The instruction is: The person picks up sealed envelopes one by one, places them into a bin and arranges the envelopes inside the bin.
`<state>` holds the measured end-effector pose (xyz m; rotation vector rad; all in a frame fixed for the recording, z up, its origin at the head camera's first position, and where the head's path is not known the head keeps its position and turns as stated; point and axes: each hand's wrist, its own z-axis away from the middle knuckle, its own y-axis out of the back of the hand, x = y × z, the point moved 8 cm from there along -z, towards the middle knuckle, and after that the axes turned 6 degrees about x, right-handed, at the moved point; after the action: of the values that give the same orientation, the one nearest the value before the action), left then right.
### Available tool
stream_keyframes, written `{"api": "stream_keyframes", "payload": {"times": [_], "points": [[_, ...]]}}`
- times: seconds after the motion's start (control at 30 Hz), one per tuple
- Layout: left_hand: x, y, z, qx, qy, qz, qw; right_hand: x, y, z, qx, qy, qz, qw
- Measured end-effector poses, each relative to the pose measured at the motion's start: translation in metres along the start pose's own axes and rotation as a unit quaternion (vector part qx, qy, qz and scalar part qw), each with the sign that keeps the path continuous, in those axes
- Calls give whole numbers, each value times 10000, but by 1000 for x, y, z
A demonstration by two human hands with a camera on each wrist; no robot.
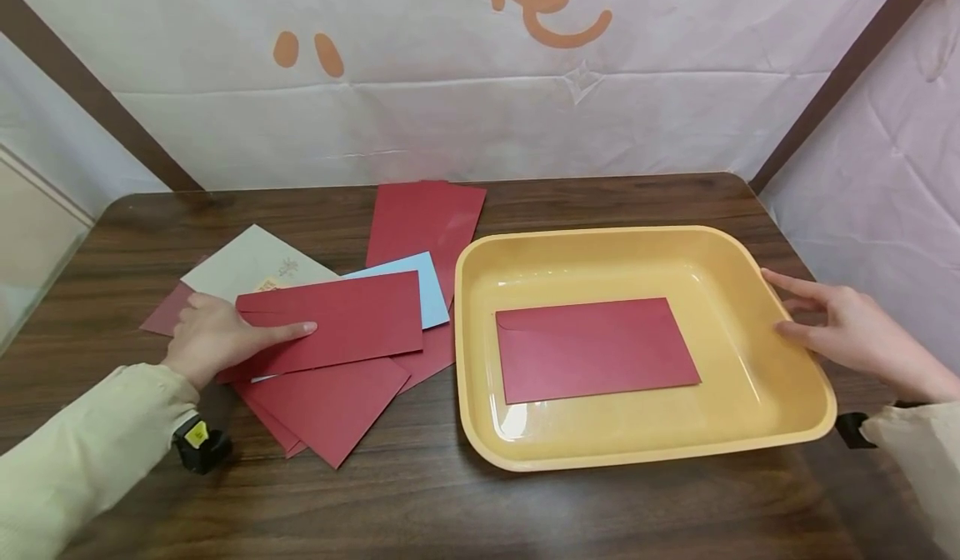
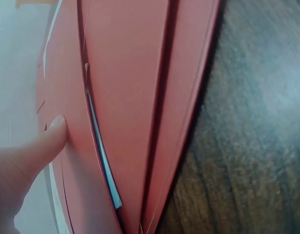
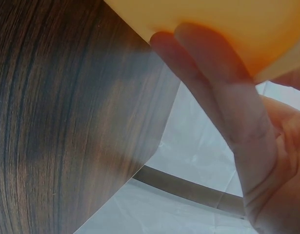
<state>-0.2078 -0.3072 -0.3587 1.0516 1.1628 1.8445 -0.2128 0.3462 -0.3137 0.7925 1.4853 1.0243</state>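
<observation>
My left hand (image 1: 217, 335) grips the left end of a red envelope (image 1: 352, 322), its thumb stretched flat across the top; the other fingers are partly hidden. That envelope lies over a loose pile of red envelopes (image 1: 333, 402), a pale card (image 1: 251, 264) and a light blue one (image 1: 431, 293). In the left wrist view the thumb (image 2: 35, 151) presses on red paper (image 2: 74, 161). On the right, my right hand (image 1: 862, 335) holds the side of a yellow tray (image 1: 645, 456), and its fingers (image 3: 213, 63) lie against the tray's outside. One red envelope (image 1: 596, 352) lies flat inside the tray.
The dark wooden table (image 1: 390, 502) carries everything. More red envelopes (image 1: 423, 218) lie behind the pile, beside the tray's left rim. A pale printed cloth (image 1: 465, 118) hangs behind the table's back edge, with another cloth (image 1: 870, 168) at the right.
</observation>
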Motion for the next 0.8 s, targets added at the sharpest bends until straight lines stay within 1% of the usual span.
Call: {"api": "stream_keyframes", "payload": {"times": [0.17, 0.33, 0.47, 0.53, 0.6, 0.67, 0.73, 0.8], "points": [[1, 0, 1, 54, 4, 20, 10000, 0, 0, 0, 3, 16, 43, 10000], [6, 1, 1, 215, -175, 81, 9996, 0, 0, 0, 14, 37, 48, 10000], [8, 2, 0, 198, -255, 178, 9993, 0, -1, 0, 14, 20, -6, 10000], [8, 4, -1, 169, -304, 295, 9990, 0, -1, 0, 17, 12, -19, 10000], [6, 6, -1, 17, -326, 572, 9978, 0, -2, 0, 33, 26, -9, 10000], [3, 6, -1, -284, -362, 915, 9947, 0, -2, 0, 45, 32, 19, 10000], [-1, 4, -1, -651, -295, 1319, 9887, -1, -1, 0, 69, 57, 40, 10000], [-2, 3, -2, -884, -276, 1589, 9829, -1, 0, 0, 95, 80, 68, 9999]]}}
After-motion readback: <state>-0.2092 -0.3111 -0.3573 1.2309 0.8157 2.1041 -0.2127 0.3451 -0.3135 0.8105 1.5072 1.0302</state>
